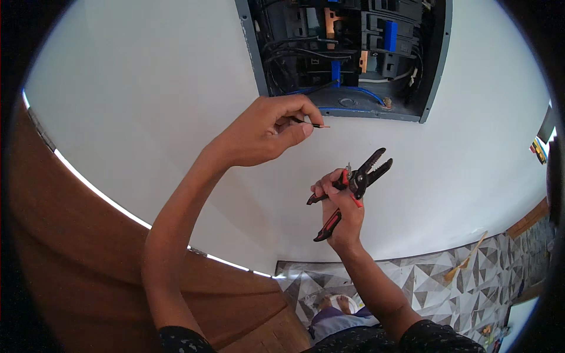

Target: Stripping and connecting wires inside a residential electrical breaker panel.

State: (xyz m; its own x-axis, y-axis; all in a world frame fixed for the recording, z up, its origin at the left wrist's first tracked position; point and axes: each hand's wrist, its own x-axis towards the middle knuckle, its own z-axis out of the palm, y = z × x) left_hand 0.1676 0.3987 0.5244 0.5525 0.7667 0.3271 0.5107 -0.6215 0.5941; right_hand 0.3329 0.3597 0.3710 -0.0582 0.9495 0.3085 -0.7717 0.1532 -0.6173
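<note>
Pinched between the thumb and fingers of my left hand [276,129] is a black wire [315,125] with a bare copper tip pointing right. That hand is just below the lower left edge of an open grey breaker panel [359,106]. My right hand [344,212] grips wire strippers [360,179] with red and black handles. Their serrated black jaws stand apart, pointing up and right, with nothing between them. They are below and to the right of the wire tip, apart from it. The far end of the wire is hidden behind my left hand.
Inside the panel are black breakers [388,26], copper bars, and several black and blue wires [303,52]. A white wall [147,70] surrounds it. A brown wooden door [88,235] stands at left. Below are a patterned tile floor [424,270] and a broom [465,262].
</note>
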